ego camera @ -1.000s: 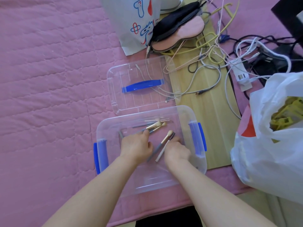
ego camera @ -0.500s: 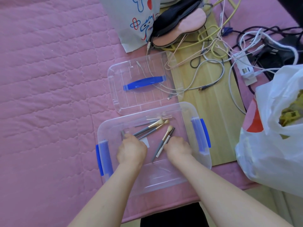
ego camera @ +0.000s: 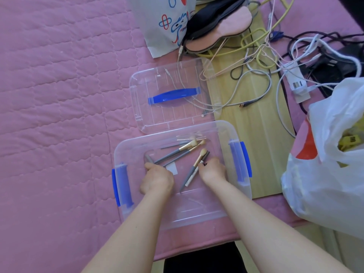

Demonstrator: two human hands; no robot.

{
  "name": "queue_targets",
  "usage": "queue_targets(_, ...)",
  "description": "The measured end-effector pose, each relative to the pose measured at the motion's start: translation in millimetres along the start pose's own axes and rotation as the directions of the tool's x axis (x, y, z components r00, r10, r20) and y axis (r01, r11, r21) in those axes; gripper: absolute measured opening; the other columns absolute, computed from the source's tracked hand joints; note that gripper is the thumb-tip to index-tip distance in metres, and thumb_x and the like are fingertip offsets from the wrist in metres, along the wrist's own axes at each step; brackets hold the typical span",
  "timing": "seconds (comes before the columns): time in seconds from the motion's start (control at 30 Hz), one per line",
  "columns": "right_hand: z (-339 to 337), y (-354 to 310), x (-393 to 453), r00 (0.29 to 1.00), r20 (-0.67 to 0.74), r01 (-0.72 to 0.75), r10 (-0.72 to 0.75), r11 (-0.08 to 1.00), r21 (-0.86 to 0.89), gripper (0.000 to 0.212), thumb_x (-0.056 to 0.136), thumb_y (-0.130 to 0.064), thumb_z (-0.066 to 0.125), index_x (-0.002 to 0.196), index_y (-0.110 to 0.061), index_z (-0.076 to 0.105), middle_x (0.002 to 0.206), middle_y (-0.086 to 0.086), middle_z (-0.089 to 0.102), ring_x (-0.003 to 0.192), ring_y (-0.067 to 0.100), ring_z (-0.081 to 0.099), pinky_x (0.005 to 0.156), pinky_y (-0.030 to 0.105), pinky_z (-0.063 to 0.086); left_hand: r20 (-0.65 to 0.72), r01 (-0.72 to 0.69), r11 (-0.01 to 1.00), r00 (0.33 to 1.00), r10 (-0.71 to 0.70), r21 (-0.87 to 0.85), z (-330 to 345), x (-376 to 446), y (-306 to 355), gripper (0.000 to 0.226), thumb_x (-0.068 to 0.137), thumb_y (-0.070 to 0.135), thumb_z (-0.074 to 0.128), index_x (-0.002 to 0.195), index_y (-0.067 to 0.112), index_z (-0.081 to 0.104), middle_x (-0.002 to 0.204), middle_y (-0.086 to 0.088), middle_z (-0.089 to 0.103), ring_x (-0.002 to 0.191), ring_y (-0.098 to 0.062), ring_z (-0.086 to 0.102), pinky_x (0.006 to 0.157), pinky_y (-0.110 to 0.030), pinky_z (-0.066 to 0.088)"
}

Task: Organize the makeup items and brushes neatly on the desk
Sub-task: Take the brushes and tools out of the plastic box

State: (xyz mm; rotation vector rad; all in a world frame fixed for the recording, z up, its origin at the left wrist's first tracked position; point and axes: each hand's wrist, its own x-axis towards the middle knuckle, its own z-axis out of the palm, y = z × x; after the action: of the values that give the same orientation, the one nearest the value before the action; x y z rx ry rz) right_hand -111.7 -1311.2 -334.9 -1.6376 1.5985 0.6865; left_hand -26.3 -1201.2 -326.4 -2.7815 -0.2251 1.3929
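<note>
Pink quilt point(ego camera: 59, 95): clear box point(ego camera: 222, 209) held grey brushes point(ego camera: 173, 153). Left hand point(ego camera: 157, 179) curled on handles near left wall; right hand point(ego camera: 213, 170) pinched pencil point(ego camera: 203, 159) mid-box.

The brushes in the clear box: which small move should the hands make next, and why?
Probably gather them into one bundle. The left hand grips the handle ends of two brushes, the right hand holds another pair, and the pairs point apart inside the clear box.
</note>
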Motion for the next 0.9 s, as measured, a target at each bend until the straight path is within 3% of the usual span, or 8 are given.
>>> queue_targets(0.13,8,-4,3,0.998,-0.059,-0.006,0.006,1.0,0.011,0.035,0.092,-0.028,0.06,0.116,-0.002,0.058,0.118,0.018,0.064,0.111,0.034,0.06,0.075,0.03,0.045,-0.004,-0.006,1.0,1.0,0.006,-0.003,8,3,-2,0.034,0.09,0.014,0.04,0.121,0.004,0.029,0.128,-0.017,0.056,0.118,-0.038,0.053,0.092,-0.042,0.041)
queue_targets(0.27,10,-5,5,0.995,-0.104,0.006,-0.005,1.0,0.012,0.027,0.094,-0.02,0.053,0.112,-0.002,0.061,0.115,0.019,0.065,0.108,0.035,0.061,0.074,0.031,0.046,0.007,-0.002,0.998,1.0,0.002,-0.063,6,2,-4,0.032,0.093,0.017,0.039,0.121,0.002,0.032,0.129,-0.019,0.054,0.119,-0.039,0.052,0.094,-0.043,0.039)
queue_targets(0.4,6,-4,4,0.997,-0.035,0.07,-0.068,0.997,0.042,0.025,0.093,-0.02,0.055,0.102,0.001,0.064,0.112,0.023,0.065,0.108,0.037,0.059,0.067,0.027,0.035,0.026,-0.033,0.996,0.999,0.036,-0.089,0,-1,-9,0.03,0.096,0.019,0.035,0.119,0.002,0.031,0.128,-0.02,0.054,0.116,-0.039,0.052,0.092,-0.043,0.04)
queue_targets(0.53,-2,-2,-7,0.991,-0.013,0.135,-0.134,0.985,0.109,0.023,0.091,-0.019,0.055,0.101,0.001,0.061,0.099,0.02,0.066,0.1,0.035,0.059,0.069,0.029,0.038,0.006,-0.071,0.987,0.997,0.073,-0.143,-10,-8,-12,0.035,0.097,0.025,0.036,0.12,-0.001,0.033,0.128,-0.024,0.053,0.116,-0.041,0.052,0.092,-0.043,0.041)
queue_targets(0.63,-11,3,-18,0.982,0.021,0.179,-0.187,0.96,0.213,0.011,0.09,-0.021,0.058,0.087,-0.01,0.056,0.077,0.011,0.057,0.078,0.025,0.054,0.067,0.03,0.041,-0.011,-0.082,0.978,0.997,0.081,-0.19,-20,-18,-15,0.041,0.092,0.035,0.042,0.112,0.0,0.048,0.111,-0.02,0.065,0.101,-0.038,0.06,0.088,-0.04,0.049)
queue_targets(0.7,-22,6,-33,0.968,0.044,0.223,-0.245,0.932,0.285,0.014,0.089,-0.023,0.062,0.078,-0.016,0.055,0.066,0.002,0.053,0.063,0.023,0.052,0.058,0.027,0.041,-0.016,-0.124,0.959,0.992,0.124,-0.254,-28,-28,-19,0.039,0.087,0.037,0.045,0.097,0.002,0.06,0.09,-0.016,0.071,0.085,-0.034,0.065,0.083,-0.04,0.053)
queue_targets(0.77,-35,10,-52,0.946,0.095,0.257,-0.309,0.897,0.361,0.016,0.089,-0.022,0.062,0.076,-0.016,0.057,0.058,-0.002,0.047,0.05,0.016,0.044,0.048,0.022,0.037,-0.003,-0.188,0.898,0.979,0.204,-0.399,-35,-44,-23,0.029,0.087,0.03,0.047,0.081,0.005,0.059,0.069,-0.012,0.07,0.063,-0.028,0.063,0.074,-0.037,0.054)
queue_targets(0.9,-68,10,-96,0.912,0.146,0.26,-0.385,0.814,0.52,0.02,0.092,-0.018,0.06,0.077,-0.006,0.059,0.053,-0.001,0.037,0.046,0.016,0.034,0.042,0.022,0.033,-0.016,-0.24,0.715,0.952,0.305,-0.656,-56,-92,-28,0.015,0.092,0.019,0.05,0.082,0.009,0.053,0.055,-0.005,0.063,0.042,-0.014,0.049,0.044,-0.021,0.038)
